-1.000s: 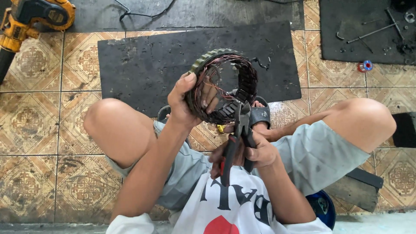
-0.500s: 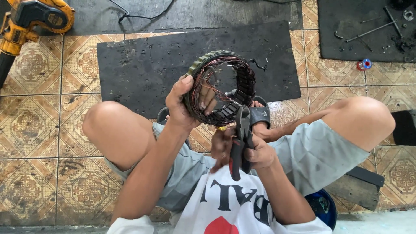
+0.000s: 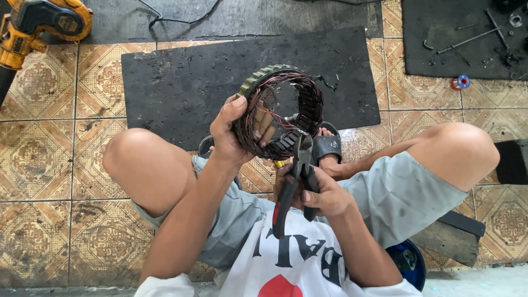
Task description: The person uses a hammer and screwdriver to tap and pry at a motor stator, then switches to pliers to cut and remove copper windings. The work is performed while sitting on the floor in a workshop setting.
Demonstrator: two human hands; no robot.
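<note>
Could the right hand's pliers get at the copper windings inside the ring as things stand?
Probably yes: the pliers in the right hand already meet the stator ring at its lower rim, and the left hand grips the other side.

The ring of copper windings [image 3: 280,110] has tilted a little in the left hand [image 3: 234,135], and the pliers [image 3: 297,176] in the right hand [image 3: 322,192] have moved up so their nose now touches its lower rim.

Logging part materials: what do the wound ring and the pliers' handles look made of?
Ring-shaped wound stator core: dark stacked metal, likely laminated steel by its ribbed slots; reddish glossy windings look like enamelled copper wire. Pliers with red-and-black handles: matte grips, probably rubber or plastic over dark steel jaws.
</note>
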